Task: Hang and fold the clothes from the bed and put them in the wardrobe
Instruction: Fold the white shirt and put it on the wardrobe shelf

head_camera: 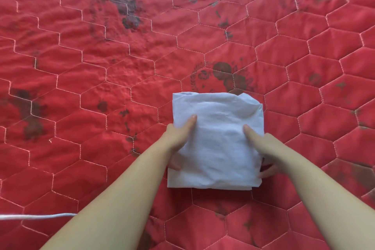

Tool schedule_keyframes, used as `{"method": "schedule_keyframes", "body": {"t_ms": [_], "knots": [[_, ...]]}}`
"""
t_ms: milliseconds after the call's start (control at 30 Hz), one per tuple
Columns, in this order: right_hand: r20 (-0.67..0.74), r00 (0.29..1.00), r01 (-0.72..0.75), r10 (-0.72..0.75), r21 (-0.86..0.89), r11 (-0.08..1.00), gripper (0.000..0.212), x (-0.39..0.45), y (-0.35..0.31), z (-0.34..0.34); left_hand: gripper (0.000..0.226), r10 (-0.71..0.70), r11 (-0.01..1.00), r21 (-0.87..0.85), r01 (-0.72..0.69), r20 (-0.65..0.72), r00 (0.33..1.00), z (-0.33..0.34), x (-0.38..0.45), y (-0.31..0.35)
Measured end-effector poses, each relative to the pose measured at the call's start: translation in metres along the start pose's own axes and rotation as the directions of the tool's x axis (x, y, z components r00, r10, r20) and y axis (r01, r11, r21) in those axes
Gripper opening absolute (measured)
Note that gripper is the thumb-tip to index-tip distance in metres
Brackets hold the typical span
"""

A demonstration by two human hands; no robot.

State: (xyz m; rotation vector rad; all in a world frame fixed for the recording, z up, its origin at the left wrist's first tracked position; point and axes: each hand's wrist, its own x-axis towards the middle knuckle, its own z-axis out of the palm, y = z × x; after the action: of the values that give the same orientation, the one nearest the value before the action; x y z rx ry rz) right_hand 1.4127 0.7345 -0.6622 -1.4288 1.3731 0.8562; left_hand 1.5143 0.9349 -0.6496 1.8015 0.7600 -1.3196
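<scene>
Folded white garment (pixel 216 140) on bed (pixel 101 67) | left hand (pixel 177 140), right hand (pixel 263 148): each grip pinches a side, likely keeping folds together for lifting.

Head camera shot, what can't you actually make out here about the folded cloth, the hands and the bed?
- Folded white garment: its type, since the folds hide its shape.
- Left hand and right hand: most fingers are tucked under the garment; thumbs lie on top.
- White strip at lower left: cut off by the frame edge.
- Red quilted bedspread: it fills the head view, so no wardrobe or other clothes show.
</scene>
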Motion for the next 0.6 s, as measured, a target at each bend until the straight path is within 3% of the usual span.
{"method": "schedule_keyframes", "body": {"t_ms": [100,200,300,433,500,600], "knots": [[0.027,0.999,-0.034,0.029,0.208,0.977,0.073,-0.008,-0.008,0.006,0.09,-0.055,0.981,-0.188,0.042,-0.065,0.996,0.009,0.007,-0.001],[-0.001,1.0,0.021,-0.021,0.291,0.957,0.073,-0.002,-0.009,0.01,0.092,-0.024,0.964,-0.264,0.008,-0.059,0.998,0.015,0.02,-0.008],[0.076,0.994,0.042,-0.08,0.413,0.91,0.078,0.005,-0.01,0.017,0.108,0.069,0.921,-0.39,-0.01,0.137,0.988,0.019,0.032,-0.011],[0.195,0.966,0.044,-0.167,0.513,0.857,0.081,0.007,-0.012,0.018,0.092,0.224,0.86,-0.51,-0.009,0.363,0.905,0.026,0.019,-0.002],[0.19,0.961,0.091,-0.203,0.473,0.876,0.074,0.002,-0.016,0.015,0.092,0.269,0.839,-0.544,-0.005,0.406,0.873,0.023,0.018,-0.003],[0.006,0.964,0.259,-0.265,0.181,0.949,0.064,0.004,-0.021,0.009,0.085,0.284,0.864,-0.501,-0.04,0.42,0.862,0.014,0.017,-0.008]]}}
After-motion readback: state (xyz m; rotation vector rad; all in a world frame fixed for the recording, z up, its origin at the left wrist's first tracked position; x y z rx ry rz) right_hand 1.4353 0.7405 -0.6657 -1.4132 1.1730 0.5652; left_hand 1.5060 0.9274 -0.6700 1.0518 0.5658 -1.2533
